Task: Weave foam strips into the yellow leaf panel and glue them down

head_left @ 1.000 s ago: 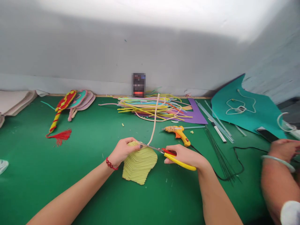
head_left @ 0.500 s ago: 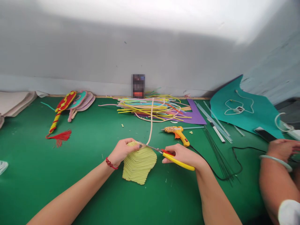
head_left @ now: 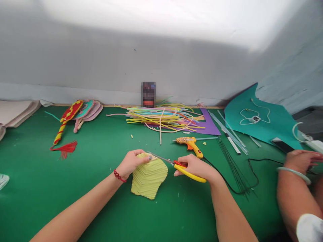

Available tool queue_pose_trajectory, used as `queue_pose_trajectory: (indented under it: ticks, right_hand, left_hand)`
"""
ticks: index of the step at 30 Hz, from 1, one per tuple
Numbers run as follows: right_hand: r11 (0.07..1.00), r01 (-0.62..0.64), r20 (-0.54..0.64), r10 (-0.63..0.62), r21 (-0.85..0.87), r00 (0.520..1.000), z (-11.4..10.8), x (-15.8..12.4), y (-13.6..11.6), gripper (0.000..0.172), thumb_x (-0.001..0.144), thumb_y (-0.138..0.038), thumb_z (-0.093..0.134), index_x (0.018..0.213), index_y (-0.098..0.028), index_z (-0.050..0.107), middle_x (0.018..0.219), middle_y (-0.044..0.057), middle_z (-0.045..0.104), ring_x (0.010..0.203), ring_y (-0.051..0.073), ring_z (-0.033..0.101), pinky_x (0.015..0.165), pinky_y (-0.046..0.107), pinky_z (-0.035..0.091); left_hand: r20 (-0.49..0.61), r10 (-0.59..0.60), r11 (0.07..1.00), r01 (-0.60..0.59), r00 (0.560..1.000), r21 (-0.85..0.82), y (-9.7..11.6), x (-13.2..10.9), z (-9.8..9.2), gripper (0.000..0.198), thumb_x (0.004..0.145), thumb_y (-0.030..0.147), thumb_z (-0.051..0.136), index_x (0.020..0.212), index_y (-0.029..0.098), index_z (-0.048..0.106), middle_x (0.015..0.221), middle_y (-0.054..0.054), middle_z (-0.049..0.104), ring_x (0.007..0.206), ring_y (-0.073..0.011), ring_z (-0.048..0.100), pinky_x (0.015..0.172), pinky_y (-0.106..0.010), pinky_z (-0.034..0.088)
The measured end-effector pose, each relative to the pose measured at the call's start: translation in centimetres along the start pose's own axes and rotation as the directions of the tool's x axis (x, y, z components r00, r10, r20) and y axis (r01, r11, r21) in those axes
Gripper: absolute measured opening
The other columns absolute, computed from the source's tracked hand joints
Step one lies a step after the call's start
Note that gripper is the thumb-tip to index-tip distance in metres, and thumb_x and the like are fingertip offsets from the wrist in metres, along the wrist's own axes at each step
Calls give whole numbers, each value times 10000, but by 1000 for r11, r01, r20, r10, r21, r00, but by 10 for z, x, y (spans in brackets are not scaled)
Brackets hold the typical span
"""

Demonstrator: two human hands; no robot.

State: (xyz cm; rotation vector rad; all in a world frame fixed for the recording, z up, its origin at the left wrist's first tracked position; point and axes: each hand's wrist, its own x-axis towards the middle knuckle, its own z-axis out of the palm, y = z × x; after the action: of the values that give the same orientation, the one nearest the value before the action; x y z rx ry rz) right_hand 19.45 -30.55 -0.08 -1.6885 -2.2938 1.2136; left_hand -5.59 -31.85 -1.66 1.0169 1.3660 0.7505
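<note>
My left hand (head_left: 131,162) grips the top edge of a pale yellow woven fan piece (head_left: 148,176) lying on the green table (head_left: 96,201). My right hand (head_left: 194,166) is closed on the yellow and red handles of scissors (head_left: 174,163). The blades reach left to the fan's upper edge and look closed. A pink cord (head_left: 160,129) lies loose on the table beyond the fan, apart from it.
A pile of coloured cords (head_left: 164,117) lies at the back by the wall. A yellow glue gun (head_left: 190,144) with a black cable sits right of the fan. Finished fans (head_left: 80,112) lie back left. Another person's arm (head_left: 295,188) rests at the right, near teal felt (head_left: 262,121).
The pink cord that ran up from the fan's top edge has come away and dropped flat onto the table. Both hands stay where they were.
</note>
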Motion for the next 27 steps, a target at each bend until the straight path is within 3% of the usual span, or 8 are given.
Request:
queue_pose_trajectory:
  ticks: [2, 7, 12, 16, 19, 23, 27]
  right_hand:
    - [1000, -11, -22, 10, -17, 1000, 2, 3, 2, 488, 593, -633, 623, 582, -191, 418, 555, -61, 403, 528, 89, 322, 471, 213, 251]
    - [990, -26, -223, -5, -136, 975, 9, 12, 1, 383, 668, -591, 580, 673, -213, 526, 590, -35, 506, 535, 119, 426, 493, 231, 300]
    - [971, 28, -418, -128, -236, 899, 7, 20, -18, 339, 745, -426, 561, 1016, -226, 603, 919, 42, 665, 837, 209, 601, 657, 272, 421]
    - [901, 107, -332, -263, -421, 906, -3, 46, -44, 328, 754, -384, 558, 1033, -217, 607, 1063, 59, 643, 948, 228, 588, 753, 300, 434]
    - [838, 127, -224, -283, -530, 933, -3, 78, -61, 350, 742, -322, 566, 1062, -185, 602, 1107, 94, 623, 990, 254, 573, 780, 318, 431]
    - [831, 185, -179, -320, -525, 930, 7, 118, -71, 421, 709, -269, 612, 1121, -189, 581, 1125, 81, 608, 1007, 232, 563, 791, 288, 430]
    - [830, 222, -181, -356, -512, 917, 12, 139, -74, 426, 722, -254, 628, 1140, -191, 569, 1137, 77, 579, 1004, 203, 553, 799, 266, 423]
  left_hand:
    - [12, 8, 1000, -8, 1000, 20, 0, -1, 1, 351, 550, 453, 732, 653, 155, 579, 607, 5, 611, 572, -129, 571, 557, -227, 439]
    - [97, 63, 993, -72, 993, 94, -2, -3, 4, 317, 566, 425, 722, 664, 157, 585, 621, 4, 617, 594, -138, 582, 569, -229, 444]
    - [117, 132, 978, -149, 984, 144, -13, 3, 4, 268, 613, 400, 683, 711, 162, 610, 683, -11, 648, 643, -157, 600, 601, -240, 459]
    - [116, 283, 911, -304, 952, 278, -24, 9, 6, 234, 660, 368, 642, 800, 182, 656, 830, -33, 684, 779, -193, 614, 713, -268, 467]
    - [143, 370, 860, -396, 918, 323, -27, 9, 8, 205, 695, 343, 615, 840, 213, 679, 892, -19, 695, 840, -194, 615, 779, -263, 452]
    - [138, 387, 853, -411, 912, 321, -27, 5, 10, 176, 719, 319, 606, 836, 212, 681, 886, -18, 701, 850, -191, 621, 796, -259, 447]
    - [88, 424, 859, -431, 901, 277, -27, 5, 11, 191, 727, 335, 609, 845, 200, 678, 897, -30, 701, 851, -190, 623, 813, -275, 453]
